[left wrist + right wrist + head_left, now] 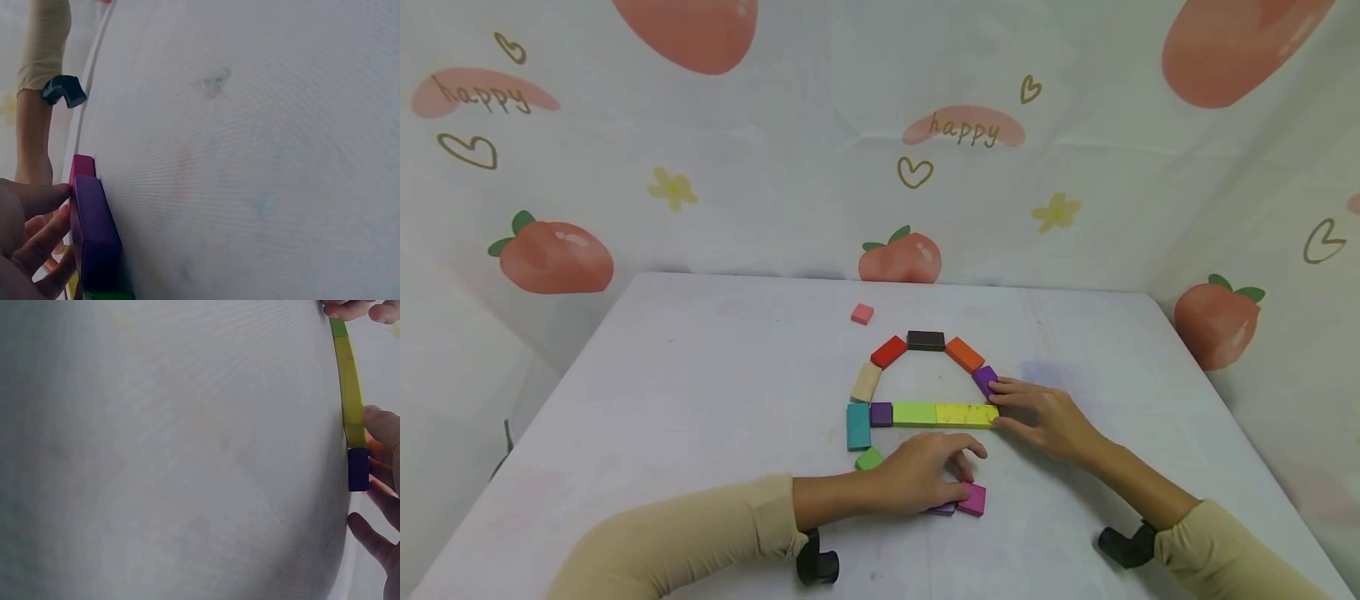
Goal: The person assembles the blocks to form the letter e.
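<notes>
My left hand (917,471) lies low over the near side of a ring of coloured blocks. Its thumb tip touches the corner of a magenta block (972,500), and the other fingers bend loosely above the table. A purple block (97,234) sits beside the magenta one, mostly covered by this hand in the head view. On the ring's right, my right hand (1052,421) rests its fingertips on another purple block (985,382). Its thumb reaches the end of a yellow block (966,416), which continues a row with a lime green block (914,414) and a small dark purple block (881,414).
Around the arc lie a teal block (858,427), a cream block (866,382), a red block (889,352), a black block (926,341) and an orange block (964,354). A green block (868,458) shows beside the left wrist. A pink block (862,314) lies apart behind, on the white table (715,375).
</notes>
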Action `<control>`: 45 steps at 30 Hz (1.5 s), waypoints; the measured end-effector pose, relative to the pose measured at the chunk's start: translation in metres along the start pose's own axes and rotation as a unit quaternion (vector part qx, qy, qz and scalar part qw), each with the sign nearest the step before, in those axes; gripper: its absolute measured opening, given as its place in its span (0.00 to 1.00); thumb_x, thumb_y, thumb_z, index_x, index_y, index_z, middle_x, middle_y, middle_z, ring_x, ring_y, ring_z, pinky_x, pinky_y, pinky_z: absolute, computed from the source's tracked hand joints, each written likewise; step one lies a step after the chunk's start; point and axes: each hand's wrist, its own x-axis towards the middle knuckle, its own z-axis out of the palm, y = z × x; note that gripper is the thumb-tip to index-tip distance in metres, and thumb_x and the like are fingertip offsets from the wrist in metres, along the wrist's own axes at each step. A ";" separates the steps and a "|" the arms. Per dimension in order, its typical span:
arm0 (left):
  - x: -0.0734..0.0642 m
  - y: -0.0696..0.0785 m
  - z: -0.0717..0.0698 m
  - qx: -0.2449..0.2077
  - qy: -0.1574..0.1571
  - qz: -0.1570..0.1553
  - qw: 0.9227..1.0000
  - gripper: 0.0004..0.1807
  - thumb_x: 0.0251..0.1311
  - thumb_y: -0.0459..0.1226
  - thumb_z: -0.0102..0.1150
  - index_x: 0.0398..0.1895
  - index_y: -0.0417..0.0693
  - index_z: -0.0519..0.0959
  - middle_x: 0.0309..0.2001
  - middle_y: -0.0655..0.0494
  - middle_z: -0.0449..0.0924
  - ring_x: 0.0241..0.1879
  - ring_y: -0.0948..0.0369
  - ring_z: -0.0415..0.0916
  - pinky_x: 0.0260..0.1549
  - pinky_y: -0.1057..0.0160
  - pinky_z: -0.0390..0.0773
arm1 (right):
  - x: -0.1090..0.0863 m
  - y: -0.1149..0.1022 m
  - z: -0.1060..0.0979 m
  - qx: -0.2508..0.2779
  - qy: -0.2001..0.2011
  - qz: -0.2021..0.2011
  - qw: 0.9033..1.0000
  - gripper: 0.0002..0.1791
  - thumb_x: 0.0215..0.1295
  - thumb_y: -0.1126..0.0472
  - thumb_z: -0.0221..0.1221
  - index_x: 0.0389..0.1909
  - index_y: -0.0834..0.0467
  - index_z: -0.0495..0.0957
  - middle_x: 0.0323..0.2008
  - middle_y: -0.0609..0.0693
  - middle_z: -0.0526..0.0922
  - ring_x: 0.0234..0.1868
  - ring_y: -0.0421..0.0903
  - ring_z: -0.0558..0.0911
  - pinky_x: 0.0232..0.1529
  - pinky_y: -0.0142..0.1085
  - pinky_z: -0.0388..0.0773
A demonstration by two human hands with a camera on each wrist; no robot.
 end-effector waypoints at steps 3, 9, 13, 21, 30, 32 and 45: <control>0.000 0.000 -0.001 -0.005 -0.001 0.000 1.000 0.23 0.59 0.38 0.70 0.58 0.51 0.77 0.35 0.75 0.84 0.44 0.77 0.76 0.55 0.67 0.73 | 0.000 0.000 0.000 -0.001 0.000 0.002 1.000 0.20 0.52 0.62 0.74 0.47 0.61 0.87 0.53 0.54 0.85 0.56 0.57 0.82 0.48 0.53 0.81; -0.001 0.000 -0.003 -0.012 -0.009 0.003 1.000 0.23 0.59 0.37 0.71 0.57 0.50 0.77 0.33 0.74 0.84 0.42 0.78 0.76 0.54 0.68 0.73 | 0.000 0.000 0.000 0.000 0.000 0.002 1.000 0.19 0.52 0.63 0.74 0.47 0.61 0.87 0.53 0.54 0.85 0.56 0.57 0.82 0.48 0.53 0.80; -0.001 -0.001 -0.004 -0.013 -0.011 0.007 1.000 0.23 0.59 0.37 0.70 0.57 0.50 0.77 0.33 0.75 0.83 0.43 0.78 0.75 0.55 0.67 0.72 | 0.001 -0.001 -0.001 0.001 -0.001 0.005 1.000 0.20 0.52 0.62 0.74 0.47 0.62 0.87 0.53 0.55 0.85 0.56 0.57 0.82 0.49 0.52 0.80; -0.003 -0.002 -0.005 -0.022 -0.015 0.009 1.000 0.22 0.60 0.37 0.69 0.57 0.50 0.77 0.34 0.72 0.85 0.44 0.77 0.76 0.54 0.68 0.73 | 0.000 0.002 0.001 0.000 0.005 -0.009 1.000 0.20 0.52 0.63 0.74 0.47 0.61 0.87 0.53 0.55 0.85 0.55 0.57 0.83 0.47 0.53 0.81; -0.002 -0.006 -0.030 -0.034 0.060 0.012 0.998 0.23 0.60 0.35 0.68 0.59 0.48 0.76 0.37 0.64 0.86 0.47 0.71 0.78 0.52 0.66 0.77 | 0.001 0.000 -0.001 0.001 0.007 -0.017 1.000 0.20 0.51 0.64 0.74 0.47 0.62 0.86 0.52 0.55 0.85 0.54 0.57 0.83 0.47 0.53 0.81; 0.001 -0.008 -0.043 -0.044 0.094 0.019 0.994 0.23 0.60 0.34 0.68 0.59 0.46 0.76 0.38 0.60 0.87 0.48 0.67 0.78 0.51 0.63 0.78 | 0.001 0.000 -0.001 0.002 0.007 -0.016 1.000 0.20 0.51 0.64 0.74 0.47 0.62 0.86 0.52 0.55 0.85 0.54 0.57 0.83 0.47 0.54 0.80; 0.021 -0.066 -0.124 -0.026 0.296 0.038 0.954 0.25 0.57 0.31 0.69 0.59 0.42 0.76 0.45 0.47 0.86 0.51 0.53 0.79 0.49 0.44 0.78 | 0.000 0.000 0.000 0.003 -0.001 -0.007 1.000 0.21 0.51 0.63 0.74 0.48 0.61 0.86 0.54 0.55 0.84 0.56 0.56 0.82 0.50 0.52 0.80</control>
